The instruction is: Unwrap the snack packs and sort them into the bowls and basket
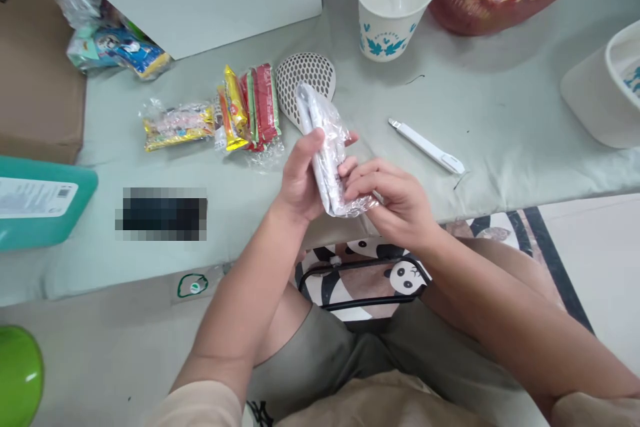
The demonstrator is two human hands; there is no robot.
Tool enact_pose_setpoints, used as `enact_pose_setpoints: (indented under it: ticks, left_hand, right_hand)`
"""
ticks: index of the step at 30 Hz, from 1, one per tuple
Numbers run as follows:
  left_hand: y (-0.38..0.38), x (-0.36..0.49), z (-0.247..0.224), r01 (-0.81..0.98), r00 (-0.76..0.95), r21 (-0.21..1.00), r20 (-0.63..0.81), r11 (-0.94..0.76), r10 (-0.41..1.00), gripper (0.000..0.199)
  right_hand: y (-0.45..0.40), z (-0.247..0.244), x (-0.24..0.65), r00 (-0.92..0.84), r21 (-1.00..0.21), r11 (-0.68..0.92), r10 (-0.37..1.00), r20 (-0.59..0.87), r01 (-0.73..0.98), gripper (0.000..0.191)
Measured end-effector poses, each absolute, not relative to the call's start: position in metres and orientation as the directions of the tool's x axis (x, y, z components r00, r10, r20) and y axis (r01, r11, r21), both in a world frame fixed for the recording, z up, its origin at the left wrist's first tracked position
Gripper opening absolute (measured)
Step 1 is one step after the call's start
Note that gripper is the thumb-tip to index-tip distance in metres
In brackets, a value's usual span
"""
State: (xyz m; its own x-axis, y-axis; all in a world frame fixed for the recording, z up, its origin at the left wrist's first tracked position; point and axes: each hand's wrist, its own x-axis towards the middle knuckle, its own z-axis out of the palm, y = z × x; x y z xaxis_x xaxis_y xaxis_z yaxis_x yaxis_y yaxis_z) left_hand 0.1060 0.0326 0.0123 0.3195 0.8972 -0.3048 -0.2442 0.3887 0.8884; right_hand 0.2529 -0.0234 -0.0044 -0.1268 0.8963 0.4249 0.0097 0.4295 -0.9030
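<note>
I have the white film-wrapped packet [329, 170] mid-view, held up at the table's near edge. The left hand [303, 177] is closed round it, thumb on the near side. The right hand [395, 197] is half curled, fingers against its clear film; whether they pinch it I cannot tell. From the packet, I see a white cutter [427, 147] at three o'clock, a paper cup [383, 30] at one, and red snack packs [265, 103] at ten.
</note>
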Motion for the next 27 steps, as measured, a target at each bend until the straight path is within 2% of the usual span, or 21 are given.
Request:
enact_pose_setpoints:
  ticks: [4, 7, 10, 13, 15, 18, 20, 22, 25, 27]
  left_hand:
    - [0.030, 0.111, 0.009, -0.214, 0.320, 0.893, -0.318, 0.395, 0.892, 0.044]
    - [0.030, 0.118, 0.007, -0.211, 0.318, 0.905, -0.295, 0.370, 0.901, 0.044]
    - [0.030, 0.125, 0.004, -0.234, 0.336, 0.912, -0.249, 0.337, 0.908, 0.039]
    - [0.031, 0.127, -0.003, -0.266, 0.313, 0.934, -0.149, 0.237, 0.938, 0.041]
    - [0.032, 0.125, -0.009, -0.279, 0.333, 0.951, -0.034, 0.133, 0.942, 0.060]
    - [0.033, 0.120, -0.017, -0.208, 0.477, 0.978, 0.129, -0.031, 0.869, 0.103]
    - [0.033, 0.117, -0.023, -0.136, 0.556, 0.982, 0.185, -0.131, 0.811, 0.115]
    - [0.035, 0.115, -0.028, -0.084, 0.555, 0.970, 0.234, -0.226, 0.798, 0.109]
    - [0.041, 0.109, -0.034, 0.028, 0.457, 0.915, 0.347, -0.403, 0.819, 0.087]
    - [0.046, 0.104, -0.035, 0.116, 0.405, 0.861, 0.414, -0.495, 0.815, 0.067]
  right_hand:
    - [-0.024, -0.006, 0.253, -0.065, -0.900, 0.419, 0.908, 0.414, 0.121, 0.020]
    - [-0.024, -0.008, 0.256, -0.028, -0.857, 0.451, 0.888, 0.459, 0.248, 0.019]
    - [-0.022, -0.009, 0.258, 0.012, -0.821, 0.439, 0.880, 0.475, 0.365, 0.017]
    - [-0.019, -0.006, 0.261, 0.107, -0.840, 0.352, 0.897, 0.429, 0.414, 0.013]
    - [-0.017, -0.004, 0.263, 0.175, -0.869, 0.295, 0.905, 0.387, 0.397, 0.013]
    - [-0.014, -0.002, 0.265, 0.255, -0.913, 0.210, 0.917, 0.308, 0.349, 0.017]
    - [-0.012, -0.001, 0.267, 0.276, -0.934, 0.160, 0.927, 0.253, 0.319, 0.018]
    - [-0.011, -0.001, 0.268, 0.237, -0.944, 0.146, 0.946, 0.221, 0.295, 0.015]
    - [-0.009, 0.000, 0.273, 0.132, -0.942, 0.182, 0.965, 0.226, 0.283, 0.006]
    - [-0.007, 0.000, 0.281, 0.134, -0.909, 0.201, 0.955, 0.265, 0.366, 0.003]
